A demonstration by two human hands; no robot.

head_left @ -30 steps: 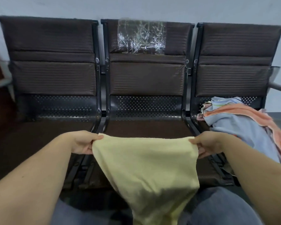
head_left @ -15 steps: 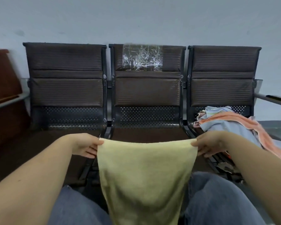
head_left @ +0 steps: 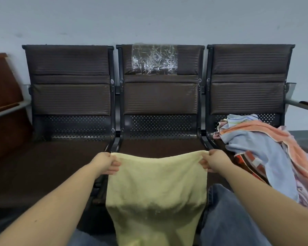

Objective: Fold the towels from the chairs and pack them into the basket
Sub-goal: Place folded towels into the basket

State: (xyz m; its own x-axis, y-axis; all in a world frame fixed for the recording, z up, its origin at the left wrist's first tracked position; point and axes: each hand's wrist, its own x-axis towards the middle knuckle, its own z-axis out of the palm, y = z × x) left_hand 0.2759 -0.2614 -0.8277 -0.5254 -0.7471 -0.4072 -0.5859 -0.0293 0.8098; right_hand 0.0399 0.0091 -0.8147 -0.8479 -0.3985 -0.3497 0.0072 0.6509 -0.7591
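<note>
Both hands pinching pale yellow towel [head_left: 156,189], hanging flat

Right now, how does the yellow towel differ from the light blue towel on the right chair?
The yellow towel hangs spread flat, its top corners pinched by the left hand and right hand; the light blue towel lies crumpled and untouched. The yellow towel is held in the air in front of the middle chair; the light blue towel rests in a pile on the right chair. Neither is folded yet.
</note>
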